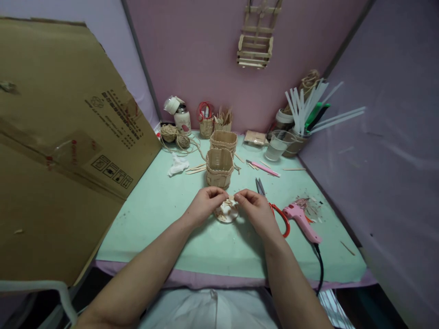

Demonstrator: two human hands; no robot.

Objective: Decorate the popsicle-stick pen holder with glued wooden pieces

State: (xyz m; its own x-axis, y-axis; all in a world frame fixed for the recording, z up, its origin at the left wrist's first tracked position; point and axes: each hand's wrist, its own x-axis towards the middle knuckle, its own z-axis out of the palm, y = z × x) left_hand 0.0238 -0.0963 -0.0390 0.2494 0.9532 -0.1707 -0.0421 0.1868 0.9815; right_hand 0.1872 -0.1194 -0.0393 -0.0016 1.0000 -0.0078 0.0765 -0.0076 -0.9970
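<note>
My left hand (213,201) and my right hand (249,204) come close together over a small white round dish (227,217) holding small wooden bits. Each hand has thumb and fingers pinched, and a thin light piece of wood (231,198) shows between the fingertips. Just behind the dish stands a squarish basket (219,176) with a braided twine rim, and a second similar basket (222,139) is behind it. Red-handled scissors (281,220) lie open beside my right hand. A pink glue gun (303,221) rests further right.
A large cardboard sheet (68,151) leans at the left. Twine balls (174,135), a crumpled tissue (179,164) and wooden sticks (196,169) lie at left. A pink pen-like tool (263,168), a plastic cup (276,147) and glue sticks (302,109) are at back right. The glue gun's cord (320,269) drops over the front edge.
</note>
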